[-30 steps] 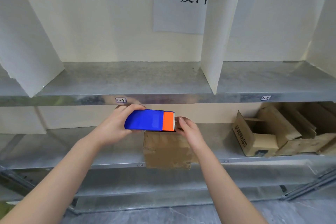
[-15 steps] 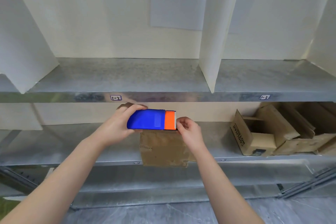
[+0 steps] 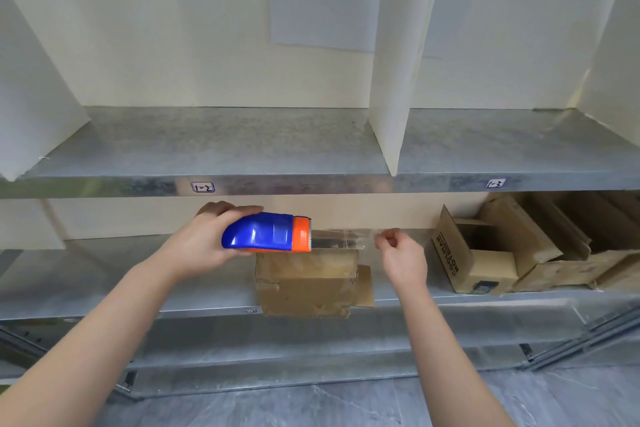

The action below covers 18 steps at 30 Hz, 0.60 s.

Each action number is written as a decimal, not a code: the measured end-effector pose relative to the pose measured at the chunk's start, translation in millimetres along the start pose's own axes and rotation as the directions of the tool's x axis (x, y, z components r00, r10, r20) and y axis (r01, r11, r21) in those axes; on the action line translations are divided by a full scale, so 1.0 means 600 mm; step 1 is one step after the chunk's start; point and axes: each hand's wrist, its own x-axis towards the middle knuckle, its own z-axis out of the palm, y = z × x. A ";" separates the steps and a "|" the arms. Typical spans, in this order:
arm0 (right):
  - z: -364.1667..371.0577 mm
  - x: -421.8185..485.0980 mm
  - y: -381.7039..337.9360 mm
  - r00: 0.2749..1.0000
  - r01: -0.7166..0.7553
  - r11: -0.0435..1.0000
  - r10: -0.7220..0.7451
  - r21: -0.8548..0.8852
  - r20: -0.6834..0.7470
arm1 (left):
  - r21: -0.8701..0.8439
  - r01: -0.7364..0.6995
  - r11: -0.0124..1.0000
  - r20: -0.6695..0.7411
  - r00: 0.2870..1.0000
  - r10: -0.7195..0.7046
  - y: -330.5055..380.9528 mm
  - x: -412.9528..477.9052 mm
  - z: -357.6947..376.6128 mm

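**A:** How many dispensers are you seeing?

**B:** One tape dispenser (image 3: 266, 231), blue with an orange front. It is hanging in the air just above the cardboard box. The left hand (image 3: 204, 243) is wrapping its grip round the blue body.

**A:** And the other hand?

**B:** The right hand (image 3: 403, 256) is pinching the end of one strip of clear tape (image 3: 341, 239), its grip clenched on it. The strip is running level from the dispenser's teeth to the fingers.

**A:** Boxes?

**B:** One closed cardboard box (image 3: 306, 282) is sitting at the front edge of the lower shelf (image 3: 104, 291). Well apart on the right, one open carton (image 3: 485, 267) is showing "COOLHAM" on its flap. More cardboard is lying behind it, and I cannot count it.

**A:** Any other writing?

**B:** One paper sheet (image 3: 311, 10) on the back wall is carrying "缓冲", partly hidden by a white divider (image 3: 398, 80). Two small tags (image 3: 203, 187) are sticking to the upper shelf (image 3: 225, 146) edge, too blurred for reading.
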 end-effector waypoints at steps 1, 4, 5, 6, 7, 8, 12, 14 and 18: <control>0.002 0.001 -0.002 1.000 0.014 0.999 -0.015 -0.035 -0.015 | 0.007 0.005 1.000 0.015 1.000 -0.006 0.003 0.005 0.003; 0.007 0.006 0.002 0.998 0.054 0.995 -0.055 -0.087 -0.019 | 0.028 0.027 0.999 0.068 0.997 -0.028 0.004 0.023 0.010; 0.009 0.009 0.004 0.998 0.060 0.993 -0.061 -0.099 -0.011 | 0.046 0.044 0.998 0.092 0.995 -0.048 0.003 0.029 0.012; 0.011 0.012 0.005 0.998 0.062 0.992 -0.062 -0.111 -0.001 | 0.071 0.063 0.995 0.114 0.991 -0.071 0.004 0.034 0.016; 0.013 0.015 0.006 0.998 0.061 0.991 -0.061 -0.118 0.007 | 0.100 0.085 0.991 0.130 0.987 -0.098 0.005 0.039 0.020; 0.016 0.018 0.006 0.998 0.057 0.991 -0.055 -0.118 0.017 | 0.128 0.100 0.987 0.140 0.983 -0.118 0.007 0.045 0.024; 0.023 0.032 0.017 0.998 0.041 0.992 -0.035 -0.116 0.056 | 0.188 0.129 0.974 0.243 0.954 -0.174 0.012 0.069 0.041; 0.027 0.041 0.023 0.997 0.045 0.992 -0.036 -0.114 0.073 | 0.216 0.137 0.967 0.296 0.935 -0.198 0.012 0.082 0.047; 0.042 0.058 0.051 0.993 0.017 0.992 -0.002 -0.122 0.120 | 0.227 0.161 0.960 0.340 0.911 -0.233 0.009 0.106 0.051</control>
